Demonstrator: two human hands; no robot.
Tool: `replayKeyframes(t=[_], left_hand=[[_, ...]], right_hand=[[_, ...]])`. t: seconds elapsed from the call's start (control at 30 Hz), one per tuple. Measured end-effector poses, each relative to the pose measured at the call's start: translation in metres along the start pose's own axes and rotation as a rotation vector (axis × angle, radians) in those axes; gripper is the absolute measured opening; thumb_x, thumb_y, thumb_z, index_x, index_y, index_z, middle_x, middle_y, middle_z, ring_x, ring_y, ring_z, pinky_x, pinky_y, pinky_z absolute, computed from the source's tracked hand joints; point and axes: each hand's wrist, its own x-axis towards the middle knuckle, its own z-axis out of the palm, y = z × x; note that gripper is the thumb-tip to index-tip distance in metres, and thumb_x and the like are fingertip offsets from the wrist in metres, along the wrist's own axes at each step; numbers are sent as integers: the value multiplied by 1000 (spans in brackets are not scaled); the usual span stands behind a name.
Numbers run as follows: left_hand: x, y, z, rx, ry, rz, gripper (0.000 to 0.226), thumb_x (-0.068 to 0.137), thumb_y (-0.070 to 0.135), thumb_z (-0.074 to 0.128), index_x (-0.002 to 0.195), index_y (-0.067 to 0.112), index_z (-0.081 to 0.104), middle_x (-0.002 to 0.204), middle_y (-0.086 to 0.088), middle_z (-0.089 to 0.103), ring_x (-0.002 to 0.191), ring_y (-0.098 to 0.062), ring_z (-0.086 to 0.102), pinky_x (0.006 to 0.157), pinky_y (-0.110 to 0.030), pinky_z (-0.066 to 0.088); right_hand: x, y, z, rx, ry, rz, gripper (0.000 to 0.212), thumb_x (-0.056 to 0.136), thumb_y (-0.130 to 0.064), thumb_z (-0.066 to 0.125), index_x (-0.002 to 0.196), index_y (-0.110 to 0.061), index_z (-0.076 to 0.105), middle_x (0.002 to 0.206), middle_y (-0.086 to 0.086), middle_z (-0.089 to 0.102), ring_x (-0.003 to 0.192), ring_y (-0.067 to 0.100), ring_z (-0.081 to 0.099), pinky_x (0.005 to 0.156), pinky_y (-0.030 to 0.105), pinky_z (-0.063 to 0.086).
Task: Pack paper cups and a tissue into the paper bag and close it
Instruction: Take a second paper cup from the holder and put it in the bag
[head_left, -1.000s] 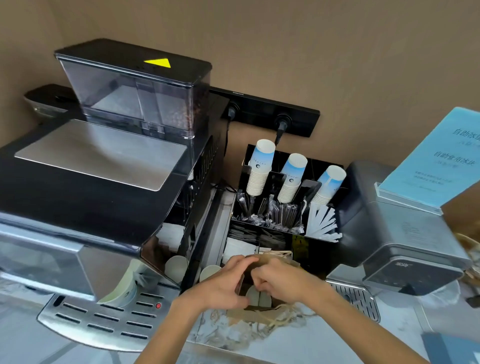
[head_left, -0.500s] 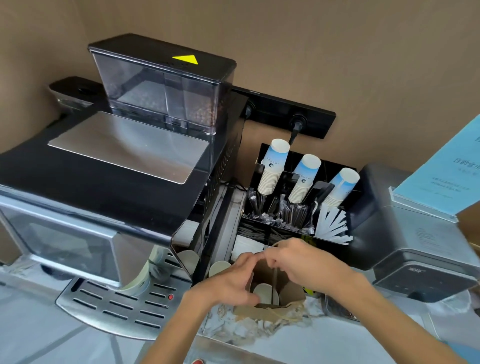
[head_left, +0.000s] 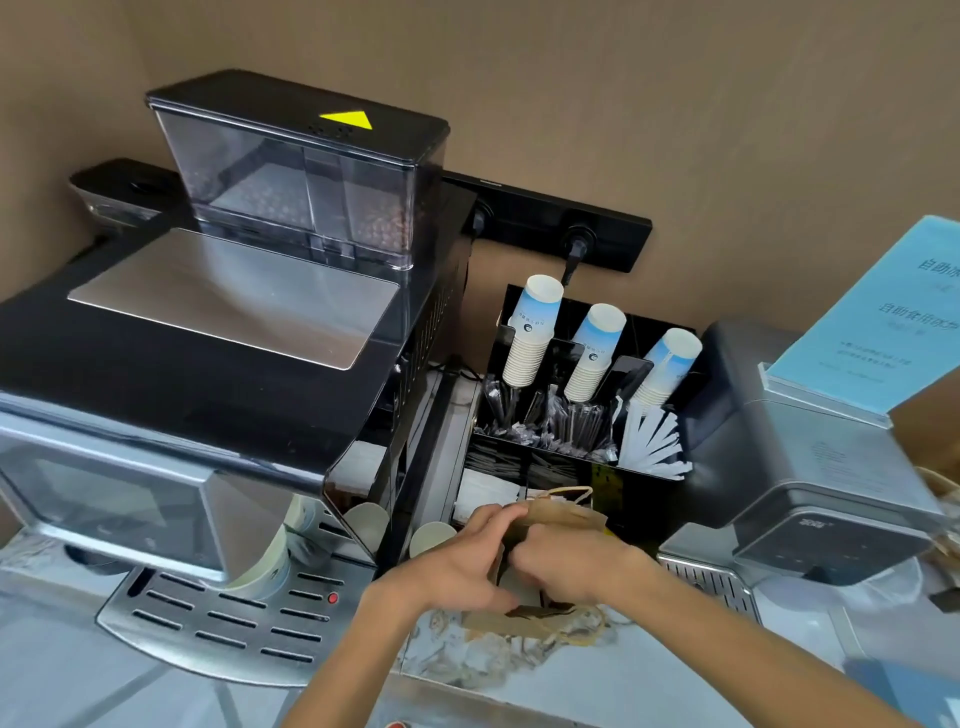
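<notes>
A brown paper bag (head_left: 563, 517) stands on the counter in front of the black organiser. My left hand (head_left: 462, 564) grips the bag's left side near the top. My right hand (head_left: 569, 564) presses the bag's top edge down from the right. The bag's twine handle (head_left: 571, 491) sticks up behind my fingers. The inside of the bag is hidden by my hands and the folded top. Three stacks of blue-and-white paper cups (head_left: 532, 332) stand upside down in the organiser. A single paper cup (head_left: 431, 535) sits just left of the bag.
A large coffee machine (head_left: 218, 332) fills the left, its drip tray (head_left: 218, 618) at the counter edge. The black organiser (head_left: 582, 441) holds stirrers and sachets. A grey appliance (head_left: 815, 478) with a blue sign (head_left: 878, 322) stands on the right. More flat paper bags (head_left: 535, 626) lie under my hands.
The bag's mouth stood open with cups visible inside; now my hands have pressed its top edges together and folded them over. The view has shifted slightly.
</notes>
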Motion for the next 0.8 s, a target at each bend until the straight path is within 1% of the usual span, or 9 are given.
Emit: replayKeyframes(t=[0.1,0.2,0.3,0.43,0.5,0.6,0.7,0.73,0.8], left_hand=[[2,1,1,5,-9,9,102,75,33,76,148,46,6,149,23,11,135,-14,34,114,-35,37],[2,2,0,22,-19,11,101,76,31,76,149,43,8,148,20,11,134,-13,35,113,-33,38],[1,3,-3,39,-20,3,101,76,31,76,150,41,8,149,21,10,133,-13,35,111,-31,40],[-1,5,-3,38,-29,9,102,79,30,76,152,40,5,153,19,7,139,-14,29,115,-35,36],[-2,6,-3,38,-30,15,102,79,31,75,153,39,5,154,17,7,138,-15,31,114,-35,37],[-3,7,-4,50,-33,22,101,80,30,74,153,40,6,152,15,11,130,-16,39,107,-33,44],[-1,7,-3,71,-43,16,99,79,31,74,151,43,8,152,15,11,119,-16,44,97,-27,46],[0,7,-3,68,-47,6,99,79,30,74,151,44,7,153,16,10,119,-17,45,97,-26,45],[3,9,-1,62,-51,-23,100,78,26,74,151,44,9,154,19,8,128,-18,41,100,-28,47]], right_hand=[[19,-4,6,120,-114,55,18,93,-9,55,105,-3,67,93,15,64,84,33,59,70,40,48],[35,-4,9,246,-93,68,33,90,-13,61,122,-6,63,122,17,63,110,36,59,89,41,50],[42,-4,11,326,-78,94,46,89,-13,60,135,-8,52,134,19,56,122,35,54,100,43,45],[36,-1,14,485,-121,147,36,86,-8,64,122,-9,64,124,16,66,114,34,61,95,43,53],[25,2,11,551,-132,110,31,85,-1,60,109,-15,71,115,14,71,100,29,64,84,38,55],[-6,14,-2,614,2,113,35,88,-2,53,114,-18,69,103,2,76,82,10,61,73,26,52],[-46,34,-5,702,222,189,18,91,-27,65,108,-28,71,72,-22,70,69,-9,61,74,14,51],[-56,40,0,658,250,235,17,90,-38,65,106,-32,70,71,-24,67,75,-8,61,79,18,51],[-68,46,14,522,210,383,30,87,-55,60,112,-37,63,98,-17,67,99,8,59,90,34,50]])
